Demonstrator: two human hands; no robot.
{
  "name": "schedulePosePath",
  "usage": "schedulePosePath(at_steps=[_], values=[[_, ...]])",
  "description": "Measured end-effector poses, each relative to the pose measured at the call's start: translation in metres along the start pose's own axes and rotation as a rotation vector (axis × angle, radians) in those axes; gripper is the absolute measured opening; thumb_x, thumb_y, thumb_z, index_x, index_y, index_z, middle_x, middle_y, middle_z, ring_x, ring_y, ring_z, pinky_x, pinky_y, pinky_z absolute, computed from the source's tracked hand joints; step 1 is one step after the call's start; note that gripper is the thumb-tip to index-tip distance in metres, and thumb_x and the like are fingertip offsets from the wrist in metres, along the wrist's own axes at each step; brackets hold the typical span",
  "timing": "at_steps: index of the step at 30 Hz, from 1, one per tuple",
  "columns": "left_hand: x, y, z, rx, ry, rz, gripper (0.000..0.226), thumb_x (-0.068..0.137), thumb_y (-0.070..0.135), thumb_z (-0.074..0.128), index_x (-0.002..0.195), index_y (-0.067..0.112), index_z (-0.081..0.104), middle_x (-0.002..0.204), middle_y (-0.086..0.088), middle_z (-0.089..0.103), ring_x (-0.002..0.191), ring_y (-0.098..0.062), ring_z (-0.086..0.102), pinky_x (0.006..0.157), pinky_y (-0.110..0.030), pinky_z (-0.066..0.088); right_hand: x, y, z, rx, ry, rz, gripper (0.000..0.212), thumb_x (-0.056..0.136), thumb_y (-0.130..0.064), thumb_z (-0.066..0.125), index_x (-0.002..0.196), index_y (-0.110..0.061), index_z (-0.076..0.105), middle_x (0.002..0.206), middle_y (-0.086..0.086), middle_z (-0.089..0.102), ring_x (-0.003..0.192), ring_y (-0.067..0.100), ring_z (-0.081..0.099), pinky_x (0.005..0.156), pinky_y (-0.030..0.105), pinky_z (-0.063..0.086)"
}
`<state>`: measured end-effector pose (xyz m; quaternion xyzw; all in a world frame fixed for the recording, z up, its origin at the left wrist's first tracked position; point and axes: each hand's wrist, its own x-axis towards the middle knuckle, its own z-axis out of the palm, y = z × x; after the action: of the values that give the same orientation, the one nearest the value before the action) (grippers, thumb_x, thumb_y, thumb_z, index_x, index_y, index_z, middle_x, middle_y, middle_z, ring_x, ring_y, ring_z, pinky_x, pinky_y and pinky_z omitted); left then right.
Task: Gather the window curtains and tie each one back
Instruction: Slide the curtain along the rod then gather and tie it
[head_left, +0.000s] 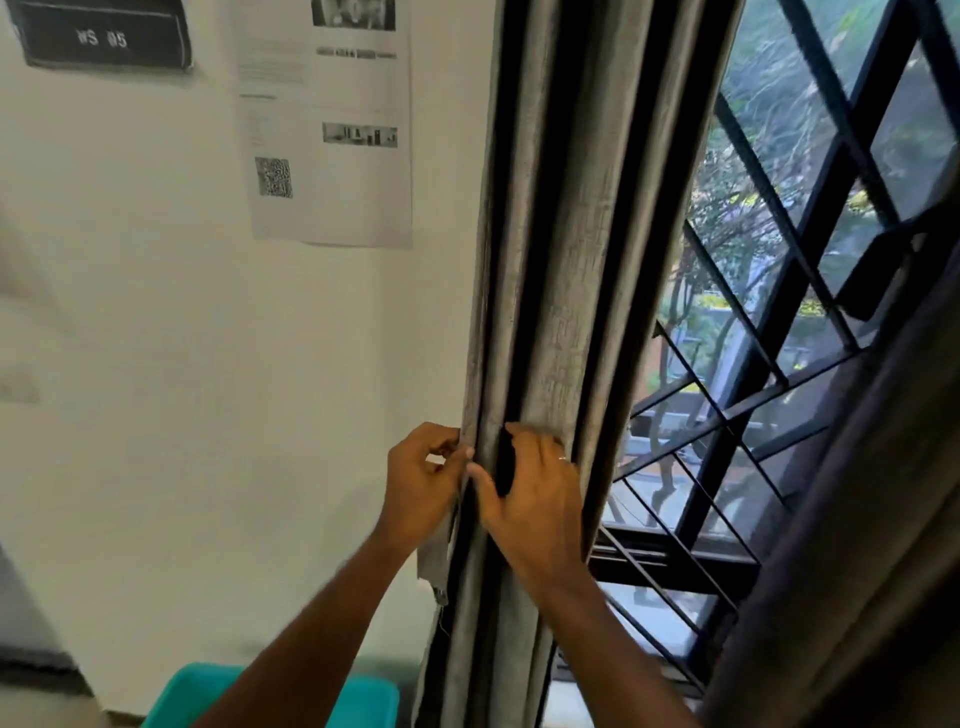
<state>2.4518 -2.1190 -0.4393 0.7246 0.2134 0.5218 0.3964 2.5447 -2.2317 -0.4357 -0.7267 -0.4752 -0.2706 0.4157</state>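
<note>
A grey curtain (561, 260) hangs gathered in tight vertical folds beside the window. My left hand (421, 478) pinches its left edge, where a loose strip of grey fabric (436, 561) hangs down below my fingers. My right hand (530, 493) presses flat on the front folds, thumb next to the left fingers. A second dark curtain (857, 519) hangs at the far right, out of both hands' reach.
The window (779, 208) has a black diamond grille with trees outside. A white wall (208, 364) on the left carries a printed sheet (332, 130) and a dark sign (104, 36). A teal bin (197, 696) stands below my arms.
</note>
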Motion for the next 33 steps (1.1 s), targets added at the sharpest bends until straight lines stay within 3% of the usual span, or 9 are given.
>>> schedulePosePath(at_steps=[3, 6, 10, 13, 16, 20, 25, 27, 33], values=[[-0.011, 0.004, 0.007, -0.016, -0.038, -0.031, 0.02, 0.094, 0.002, 0.067, 0.09, 0.02, 0.075, 0.082, 0.007, 0.075, 0.079, -0.006, 0.07, 0.067, -0.016, 0.055, 0.001, 0.0, 0.016, 0.117, -0.069, 0.198, 0.039, 0.092, -0.044, 0.064, 0.118, -0.015, 0.064, 0.1, 0.005, 0.072, 0.094, 0.027, 0.067, 0.081, 0.043, 0.056], [-0.011, 0.0, 0.004, 0.01, 0.031, -0.045, 0.022, 0.093, 0.003, 0.068, 0.088, 0.023, 0.075, 0.079, 0.013, 0.075, 0.076, -0.005, 0.071, 0.068, -0.016, 0.055, -0.004, 0.002, 0.021, 0.166, -0.061, 0.156, 0.016, 0.095, -0.029, 0.059, 0.094, -0.017, 0.068, 0.082, 0.002, 0.071, 0.076, 0.026, 0.066, 0.074, 0.044, 0.056], [-0.009, -0.006, -0.005, 0.049, 0.14, -0.037, 0.016, 0.092, 0.002, 0.07, 0.09, 0.018, 0.071, 0.081, 0.01, 0.072, 0.076, -0.004, 0.068, 0.068, -0.009, 0.051, -0.018, 0.015, 0.017, 0.139, 0.108, 0.166, 0.007, 0.091, -0.012, 0.061, 0.09, -0.014, 0.068, 0.086, 0.004, 0.068, 0.081, 0.026, 0.061, 0.076, 0.04, 0.051], [-0.017, 0.0, 0.005, 0.027, 0.06, 0.004, 0.014, 0.091, 0.005, 0.072, 0.091, 0.019, 0.072, 0.082, 0.009, 0.073, 0.076, -0.006, 0.069, 0.068, -0.015, 0.055, -0.026, 0.009, 0.019, 0.164, 0.078, 0.051, 0.008, 0.091, -0.01, 0.057, 0.085, -0.012, 0.061, 0.086, 0.005, 0.061, 0.082, 0.023, 0.055, 0.076, 0.032, 0.044], [-0.024, 0.001, 0.016, 0.018, 0.038, 0.044, 0.012, 0.087, 0.005, 0.076, 0.087, 0.017, 0.075, 0.079, 0.006, 0.074, 0.074, -0.009, 0.07, 0.069, -0.018, 0.055, -0.029, 0.015, 0.023, 0.245, 0.078, 0.077, 0.009, 0.091, -0.011, 0.052, 0.083, -0.012, 0.055, 0.083, 0.005, 0.056, 0.077, 0.021, 0.054, 0.071, 0.031, 0.046], [-0.026, -0.003, 0.025, 0.034, 0.033, 0.044, 0.011, 0.085, 0.004, 0.078, 0.077, 0.01, 0.075, 0.071, 0.003, 0.071, 0.066, -0.013, 0.067, 0.064, -0.025, 0.055, -0.033, 0.027, 0.023, 0.321, 0.015, 0.114, 0.018, 0.094, -0.004, 0.064, 0.082, -0.015, 0.055, 0.077, -0.003, 0.056, 0.069, 0.01, 0.054, 0.066, 0.024, 0.049], [-0.032, 0.0, 0.034, 0.055, 0.036, 0.041, 0.019, 0.088, -0.001, 0.072, 0.083, 0.018, 0.074, 0.075, 0.011, 0.07, 0.072, -0.007, 0.068, 0.067, -0.013, 0.052, -0.038, 0.029, 0.023, 0.372, 0.003, 0.121, 0.017, 0.093, -0.004, 0.067, 0.081, -0.014, 0.059, 0.079, -0.002, 0.059, 0.072, 0.009, 0.055, 0.07, 0.02, 0.048], [-0.034, 0.001, 0.036, 0.07, 0.028, 0.062, 0.016, 0.09, 0.004, 0.072, 0.086, 0.019, 0.075, 0.078, 0.012, 0.071, 0.075, -0.007, 0.069, 0.068, -0.013, 0.052, -0.039, 0.033, 0.023, 0.366, -0.028, 0.139, 0.013, 0.095, -0.007, 0.066, 0.085, -0.014, 0.062, 0.083, -0.002, 0.061, 0.076, 0.01, 0.058, 0.073, 0.022, 0.05], [-0.035, 0.006, 0.037, 0.131, 0.042, 0.086, 0.024, 0.089, 0.0, 0.072, 0.087, 0.024, 0.074, 0.08, 0.021, 0.069, 0.078, -0.001, 0.069, 0.07, -0.01, 0.052, -0.039, 0.033, 0.024, 0.445, -0.076, 0.15, 0.012, 0.096, -0.01, 0.064, 0.086, -0.016, 0.063, 0.082, -0.009, 0.059, 0.074, 0.006, 0.057, 0.072, 0.012, 0.045]])
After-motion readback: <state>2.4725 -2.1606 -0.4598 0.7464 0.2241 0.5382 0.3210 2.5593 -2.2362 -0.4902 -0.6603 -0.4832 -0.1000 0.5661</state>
